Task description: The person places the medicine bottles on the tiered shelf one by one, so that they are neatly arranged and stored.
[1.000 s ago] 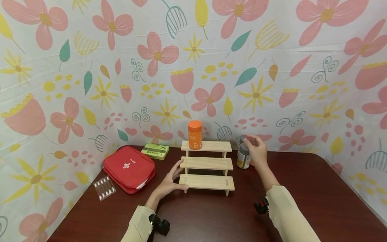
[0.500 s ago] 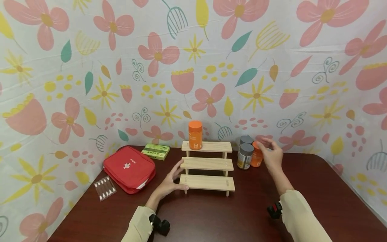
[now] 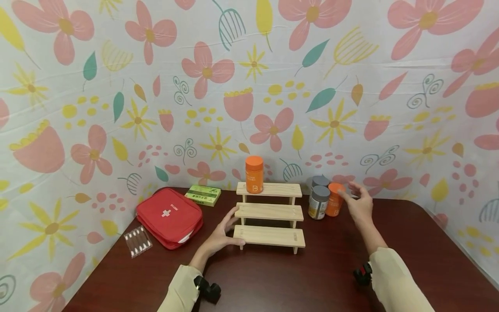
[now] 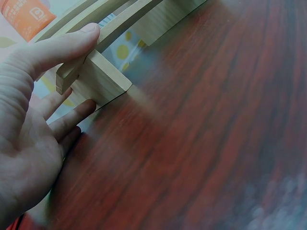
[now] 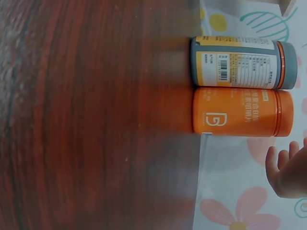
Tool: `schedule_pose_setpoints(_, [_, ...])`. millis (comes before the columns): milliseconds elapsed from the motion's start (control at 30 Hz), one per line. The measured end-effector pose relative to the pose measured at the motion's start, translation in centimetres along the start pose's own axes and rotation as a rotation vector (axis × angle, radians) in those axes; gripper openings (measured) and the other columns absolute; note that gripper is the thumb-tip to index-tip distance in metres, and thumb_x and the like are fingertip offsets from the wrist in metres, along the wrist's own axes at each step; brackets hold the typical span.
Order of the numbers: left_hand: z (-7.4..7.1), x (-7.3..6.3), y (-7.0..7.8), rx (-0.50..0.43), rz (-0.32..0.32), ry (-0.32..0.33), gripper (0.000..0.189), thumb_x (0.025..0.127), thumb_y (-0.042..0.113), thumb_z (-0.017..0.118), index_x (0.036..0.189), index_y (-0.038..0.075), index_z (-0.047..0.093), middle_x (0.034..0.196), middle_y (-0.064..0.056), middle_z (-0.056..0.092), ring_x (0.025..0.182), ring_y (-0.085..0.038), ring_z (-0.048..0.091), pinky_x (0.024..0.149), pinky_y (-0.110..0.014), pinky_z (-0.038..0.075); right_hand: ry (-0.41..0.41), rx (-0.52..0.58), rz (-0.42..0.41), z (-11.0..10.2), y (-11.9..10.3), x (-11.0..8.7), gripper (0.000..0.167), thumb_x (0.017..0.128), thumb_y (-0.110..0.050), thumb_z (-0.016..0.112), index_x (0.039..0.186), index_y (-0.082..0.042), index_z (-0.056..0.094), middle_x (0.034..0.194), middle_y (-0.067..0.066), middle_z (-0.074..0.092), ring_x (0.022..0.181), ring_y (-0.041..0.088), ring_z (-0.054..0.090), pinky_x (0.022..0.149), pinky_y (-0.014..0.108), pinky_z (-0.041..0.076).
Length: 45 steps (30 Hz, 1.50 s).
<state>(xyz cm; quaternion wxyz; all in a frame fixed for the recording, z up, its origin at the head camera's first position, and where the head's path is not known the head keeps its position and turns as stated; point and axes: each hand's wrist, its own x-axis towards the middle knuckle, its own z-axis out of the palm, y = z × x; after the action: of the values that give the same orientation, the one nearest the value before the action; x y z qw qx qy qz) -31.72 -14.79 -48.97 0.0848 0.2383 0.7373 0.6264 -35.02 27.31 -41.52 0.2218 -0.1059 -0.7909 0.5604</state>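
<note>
My left hand (image 3: 220,236) holds the left end of a three-tier wooden step shelf (image 3: 269,236); its thumb lies on the lowest step and its fingers reach behind, beside the side leg in the left wrist view. On the top step, left of centre, stands an orange bottle (image 3: 254,177). To the right of the shelf a second orange bottle (image 3: 334,201) stands upright against a grey-capped bottle (image 3: 318,206), with another grey-capped bottle (image 3: 320,180) partly hidden behind. My right hand (image 3: 360,206) is just right of this group, fingers loosely bent, holding nothing and apart from the caps.
A red first-aid pouch (image 3: 169,216) lies on the left of the dark wooden table (image 3: 296,281). Behind it is a green-yellow box (image 3: 203,195), and before it a clear packet of cotton swabs (image 3: 137,241). A floral cloth (image 3: 234,86) hangs along the back.
My right hand has moved away from the grey-capped bottles to the right, past the orange bottle, uncovering the group. My left hand stays on the shelf. The head view has shifted slightly.
</note>
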Motion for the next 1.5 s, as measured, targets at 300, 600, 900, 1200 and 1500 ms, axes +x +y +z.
schedule_pose_setpoints(300, [0.0, 0.0, -0.2, -0.002, 0.008, -0.001, 0.104, 0.077, 0.012, 0.083, 0.156, 0.027, 0.016, 0.158, -0.019, 0.030, 0.143, -0.041, 0.031, 0.108, -0.057, 0.035, -0.171, 0.126, 0.116, -0.2, 0.4, 0.7, 0.077, 0.095, -0.034, 0.062, 0.156, -0.014, 0.021, 0.162, 0.014, 0.023, 0.148, 0.031, 0.024, 0.118, 0.047, 0.028])
schedule_pose_setpoints(600, [0.0, 0.1, -0.1, -0.001, -0.003, 0.002, 0.104, 0.078, 0.012, 0.082, 0.156, 0.027, 0.016, 0.158, -0.020, 0.029, 0.141, -0.043, 0.034, 0.106, -0.054, 0.039, -0.376, 0.068, 0.083, -0.4, 1.1, 1.6, 0.084, 0.097, -0.023, 0.061, 0.158, -0.011, 0.004, 0.164, 0.018, 0.007, 0.148, 0.041, 0.015, 0.118, 0.055, 0.023])
schedule_pose_setpoints(900, [0.0, 0.0, 0.0, -0.001, -0.011, 0.000, 0.103, 0.078, 0.012, 0.081, 0.156, 0.027, 0.016, 0.157, -0.020, 0.030, 0.138, -0.042, 0.038, 0.104, -0.052, 0.042, -0.422, 0.085, 0.099, -0.2, 1.4, 2.2, 0.081, 0.097, -0.015, 0.058, 0.158, -0.011, 0.004, 0.164, 0.017, 0.002, 0.149, 0.042, 0.009, 0.119, 0.056, 0.018])
schedule_pose_setpoints(1200, [0.2, 0.0, 0.0, -0.002, -0.007, -0.004, 0.103, 0.079, 0.012, 0.081, 0.156, 0.026, 0.015, 0.157, -0.019, 0.031, 0.138, -0.041, 0.038, 0.105, -0.052, 0.041, -0.397, 0.042, 0.070, 0.0, 1.7, 2.2, 0.076, 0.098, -0.017, 0.057, 0.157, -0.009, 0.010, 0.161, 0.024, 0.015, 0.144, 0.040, 0.023, 0.116, 0.055, 0.027])
schedule_pose_setpoints(1500, [0.1, -0.1, 0.1, 0.013, -0.018, 0.010, 0.102, 0.079, 0.013, 0.081, 0.156, 0.028, 0.016, 0.158, -0.019, 0.029, 0.142, -0.042, 0.033, 0.110, -0.057, 0.034, -0.350, 0.018, 0.073, 0.0, 1.8, 2.2, 0.074, 0.097, -0.020, 0.059, 0.157, -0.009, 0.017, 0.159, 0.024, 0.023, 0.142, 0.038, 0.028, 0.114, 0.052, 0.032])
